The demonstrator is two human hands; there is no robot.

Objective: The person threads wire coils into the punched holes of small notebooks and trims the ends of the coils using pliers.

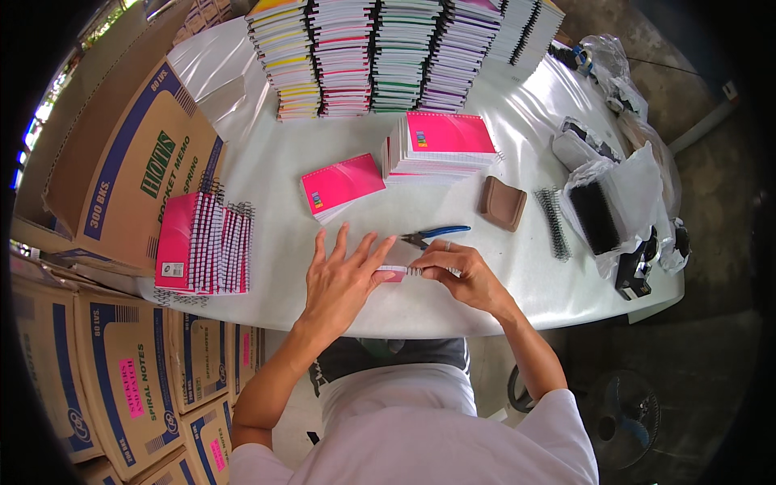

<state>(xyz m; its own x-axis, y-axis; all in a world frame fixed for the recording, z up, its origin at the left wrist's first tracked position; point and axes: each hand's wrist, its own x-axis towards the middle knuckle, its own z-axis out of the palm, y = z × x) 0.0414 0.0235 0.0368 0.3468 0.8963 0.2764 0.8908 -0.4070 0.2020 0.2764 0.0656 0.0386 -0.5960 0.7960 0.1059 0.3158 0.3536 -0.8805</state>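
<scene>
Near the front edge of the table, my left hand point(343, 275) steadies a small pink notebook point(393, 276), the thumb pressed against it and the other fingers spread. Its pages show as a white strip along the edge. My right hand point(462, 275) pinches a thin spiral wire coil point(415, 272) at the notebook's right end; the fingers partly hide the coil. Just beyond both hands lie cutting pliers point(436, 233) with blue handles. Farther off are a small pink-covered pad point(343, 186) and a stack of pink-covered pads point(440, 149).
Spiral-bound pink notebooks point(206, 242) are piled at the left beside an open carton point(149, 153). Tall notebook stacks point(372, 56) line the back. On the right lie a brown block-like object point(502, 204), loose wire coils point(553, 225) and plastic-wrapped black coils point(594, 217). Cartons point(129, 380) stand lower left.
</scene>
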